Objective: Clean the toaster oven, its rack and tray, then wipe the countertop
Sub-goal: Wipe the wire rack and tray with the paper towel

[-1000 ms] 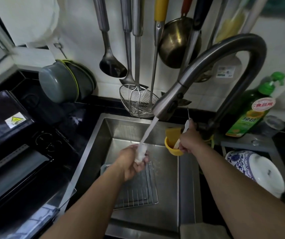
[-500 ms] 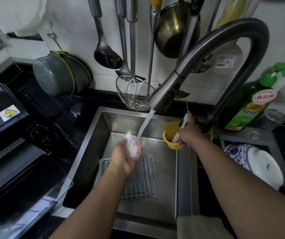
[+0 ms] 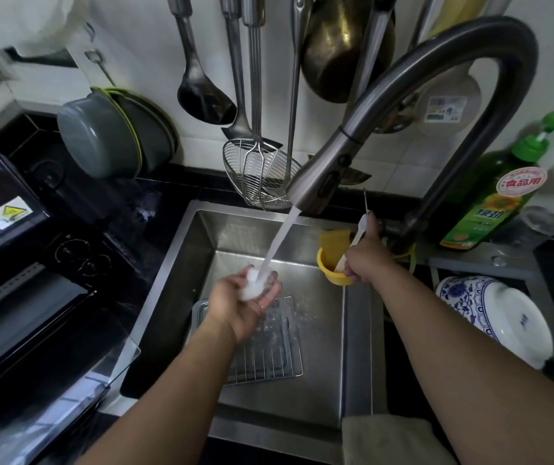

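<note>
Water runs from the faucet [image 3: 322, 176] onto a wet white wad [image 3: 252, 286]. My left hand [image 3: 245, 307] holds that wad in its cupped palm, palm up, over the steel sink [image 3: 181, 273]. The wire rack [image 3: 268, 350] lies flat on the sink floor below that hand, seemingly on a tray whose edge [image 3: 197, 310] shows at its left. My right hand [image 3: 366, 256] is curled round the faucet's thin lever at the sink's back right corner. The black toaster oven [image 3: 27, 313] stands to the left with its glass door [image 3: 101, 377] hanging open.
A yellow cup [image 3: 331, 260] with a white handle in it hangs inside the sink beside my right hand. Ladles and a wire skimmer [image 3: 255, 176] hang on the wall. A green soap bottle [image 3: 493, 203] and a blue-white bowl [image 3: 490, 313] are at the right; a folded cloth [image 3: 386, 437] lies on the front rim.
My left hand has turned palm up and now cups the wad under the stream instead of gripping it from above. My right hand stays at the lever.
</note>
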